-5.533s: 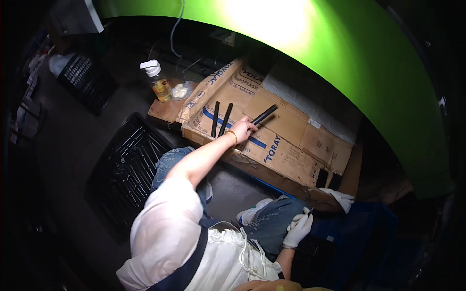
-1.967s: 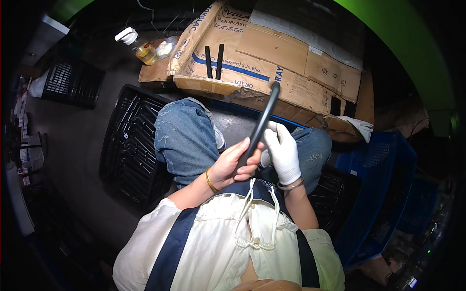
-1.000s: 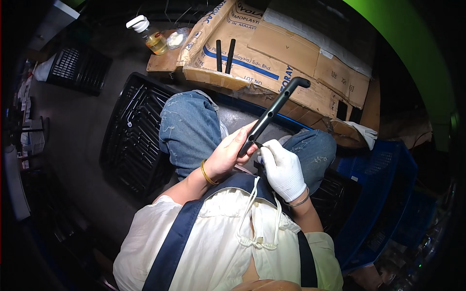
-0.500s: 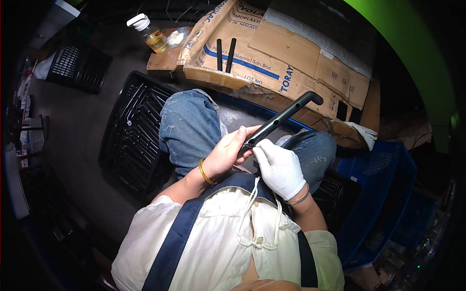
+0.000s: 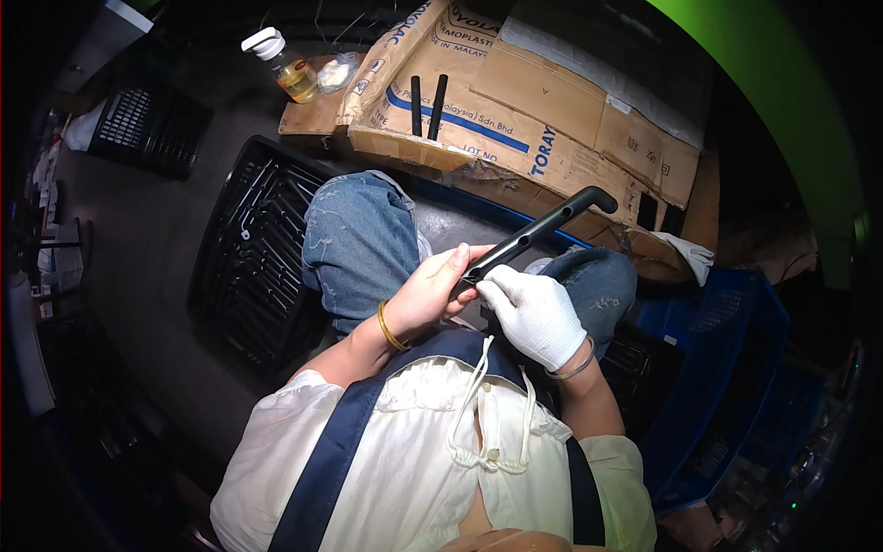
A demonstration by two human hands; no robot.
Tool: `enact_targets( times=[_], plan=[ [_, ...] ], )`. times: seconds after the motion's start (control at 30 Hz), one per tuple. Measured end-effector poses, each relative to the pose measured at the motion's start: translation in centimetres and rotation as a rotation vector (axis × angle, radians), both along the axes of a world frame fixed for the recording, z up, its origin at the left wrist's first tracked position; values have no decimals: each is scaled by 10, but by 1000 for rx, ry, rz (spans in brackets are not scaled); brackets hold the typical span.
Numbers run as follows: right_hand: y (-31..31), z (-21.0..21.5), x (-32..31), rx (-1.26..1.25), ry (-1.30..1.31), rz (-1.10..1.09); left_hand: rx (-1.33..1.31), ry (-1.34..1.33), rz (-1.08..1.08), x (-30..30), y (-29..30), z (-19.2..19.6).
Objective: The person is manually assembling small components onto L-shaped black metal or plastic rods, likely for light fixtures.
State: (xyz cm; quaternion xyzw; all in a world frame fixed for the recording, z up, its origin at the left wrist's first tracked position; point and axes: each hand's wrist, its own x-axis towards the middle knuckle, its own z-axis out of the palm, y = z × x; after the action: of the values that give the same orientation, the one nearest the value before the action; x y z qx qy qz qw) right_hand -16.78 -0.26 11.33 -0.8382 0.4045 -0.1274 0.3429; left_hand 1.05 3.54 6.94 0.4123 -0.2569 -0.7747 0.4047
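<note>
A black tube (image 5: 535, 230) with a bent far end and holes along its side slants up to the right above my lap. My bare left hand (image 5: 432, 290) is wrapped round its near end, thumb on top. In a white knit glove, my right hand (image 5: 538, 313) is pinched at that same near end, close to the left fingertips. A small thin piece seems to lie between the right thumb and forefinger, too small to name. The tube's lowest end is hidden by my hands.
Cardboard (image 5: 515, 110) covers a bench ahead, with two short black tubes (image 5: 438, 106) on it. A bottle (image 5: 294, 74) stands at its left. Black crate (image 5: 221, 276) with many dark parts sits left; blue crates (image 5: 717, 368) stand right.
The tube's bent end has dipped slightly and shifted a little right. My right hand and wrist have moved slightly right and down; the left hand keeps its hold.
</note>
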Motion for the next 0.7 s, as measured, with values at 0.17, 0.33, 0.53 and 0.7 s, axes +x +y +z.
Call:
enact_targets(
  times=[0.17,0.33,0.53,0.7],
  plan=[
    [-2,-6,-3,20,11,13,1,5,-11,0,0,-5],
    [-2,-4,-4,57,22,56,21,16,-5,1,1,-6],
    [6,-2,2,90,-194,-102,-32,111,18,-1,-2,9],
    [7,6,2,-8,-46,-92,-25,31,17,-2,-2,6]
  ],
)
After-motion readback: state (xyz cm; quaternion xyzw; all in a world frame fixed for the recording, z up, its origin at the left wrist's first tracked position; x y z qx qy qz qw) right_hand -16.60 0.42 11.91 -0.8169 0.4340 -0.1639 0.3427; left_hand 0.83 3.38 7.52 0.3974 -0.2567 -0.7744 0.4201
